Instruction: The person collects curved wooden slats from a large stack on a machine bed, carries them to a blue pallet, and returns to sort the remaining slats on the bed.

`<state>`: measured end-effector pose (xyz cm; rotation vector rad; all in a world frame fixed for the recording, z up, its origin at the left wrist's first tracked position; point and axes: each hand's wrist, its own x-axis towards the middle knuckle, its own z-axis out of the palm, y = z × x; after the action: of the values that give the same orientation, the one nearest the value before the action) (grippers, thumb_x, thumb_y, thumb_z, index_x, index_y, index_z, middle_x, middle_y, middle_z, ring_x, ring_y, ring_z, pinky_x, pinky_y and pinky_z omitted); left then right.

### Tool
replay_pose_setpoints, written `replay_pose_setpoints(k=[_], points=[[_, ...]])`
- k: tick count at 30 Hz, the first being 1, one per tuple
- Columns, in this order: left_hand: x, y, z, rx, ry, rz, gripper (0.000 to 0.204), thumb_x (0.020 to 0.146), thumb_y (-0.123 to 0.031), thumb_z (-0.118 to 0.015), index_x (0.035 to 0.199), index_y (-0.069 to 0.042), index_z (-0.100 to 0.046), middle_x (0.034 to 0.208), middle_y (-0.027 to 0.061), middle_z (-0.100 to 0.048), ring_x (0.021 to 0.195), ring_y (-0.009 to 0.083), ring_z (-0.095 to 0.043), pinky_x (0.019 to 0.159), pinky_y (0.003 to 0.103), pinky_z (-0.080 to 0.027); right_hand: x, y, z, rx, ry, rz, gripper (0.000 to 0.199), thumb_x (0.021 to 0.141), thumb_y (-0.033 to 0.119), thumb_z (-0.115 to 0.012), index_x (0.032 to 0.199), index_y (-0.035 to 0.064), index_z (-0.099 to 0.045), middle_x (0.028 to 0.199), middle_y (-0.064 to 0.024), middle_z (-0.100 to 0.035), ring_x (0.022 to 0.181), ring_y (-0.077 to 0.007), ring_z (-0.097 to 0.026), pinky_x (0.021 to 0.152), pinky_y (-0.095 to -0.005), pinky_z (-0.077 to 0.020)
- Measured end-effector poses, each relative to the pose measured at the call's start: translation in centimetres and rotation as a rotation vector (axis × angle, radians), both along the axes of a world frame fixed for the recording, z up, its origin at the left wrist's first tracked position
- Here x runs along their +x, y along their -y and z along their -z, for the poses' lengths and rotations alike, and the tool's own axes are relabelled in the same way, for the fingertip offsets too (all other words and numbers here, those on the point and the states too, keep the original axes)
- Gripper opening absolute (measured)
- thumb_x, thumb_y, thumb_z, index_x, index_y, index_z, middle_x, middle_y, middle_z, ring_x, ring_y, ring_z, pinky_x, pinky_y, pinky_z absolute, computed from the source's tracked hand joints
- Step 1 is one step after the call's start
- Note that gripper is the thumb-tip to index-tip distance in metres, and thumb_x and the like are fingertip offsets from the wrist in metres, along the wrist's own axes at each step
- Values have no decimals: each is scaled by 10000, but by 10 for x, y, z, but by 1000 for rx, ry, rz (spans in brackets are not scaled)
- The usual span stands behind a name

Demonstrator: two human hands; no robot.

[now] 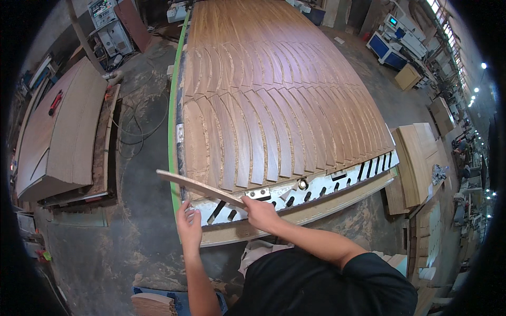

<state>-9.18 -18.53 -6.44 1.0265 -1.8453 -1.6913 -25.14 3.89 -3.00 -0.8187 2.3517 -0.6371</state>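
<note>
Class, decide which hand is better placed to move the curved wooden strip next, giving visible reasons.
Probably the right: the right hand holds the curved wooden strip near one end, while the left hand looks empty beside it.

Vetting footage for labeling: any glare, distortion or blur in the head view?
Head view: a pale purplish sheen washes the upper right of the panel; head view: lamps at far right burn out white; head view: the table's green edge bows, corners black; head view: right hand and strip read clearly, far-right background small and soft.
</note>
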Motion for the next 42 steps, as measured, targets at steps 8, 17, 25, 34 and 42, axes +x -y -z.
replay_pose_setpoints(k=[8,17,25,34,42], points=[[-61,-36,-6,-128,-117,-6,431,1042,-9,-696,1470,-18,-641,1421,112,-604,1153,197,-667,1007,350,-571,-18,-59,23,-207,-82,62,371,1052,126,-604,1421,102,-640,1125,-225,-786,1064,-451,-746,853,-574,-579],[-103,-117,-51,-165,-11,131,293,1038,-4,-686,1329,13,-720,1265,109,-653,1077,195,-682,929,329,-584,-113,-218,47,-731,438,898,471,1146,42,-547,1615,71,-515,1116,-99,-773,904,-166,-740,817,-333,-616],[-126,-202,-68,-363,52,306,309,981,4,-702,1289,-1,-719,1253,163,-687,1067,271,-689,990,380,-562,-172,-298,59,-907,573,1210,393,1193,114,-497,1578,40,-496,1153,-137,-751,963,-229,-755,857,-405,-649],[-141,-244,-95,-526,77,537,342,989,-50,-736,1329,-11,-716,1340,185,-669,1243,341,-672,1088,416,-533,-184,-298,76,-972,620,1170,414,1174,114,-560,1576,20,-525,1220,-157,-754,1060,-270,-758,921,-414,-627],[-131,-218,-95,-513,87,486,329,989,-90,-745,1306,-2,-727,1349,212,-687,1261,415,-676,1099,454,-536,-185,-304,72,-364,105,915,853,998,250,-786,1710,-10,-396,1529,-282,-656,1362,-362,-682,1158,-420,-516]])
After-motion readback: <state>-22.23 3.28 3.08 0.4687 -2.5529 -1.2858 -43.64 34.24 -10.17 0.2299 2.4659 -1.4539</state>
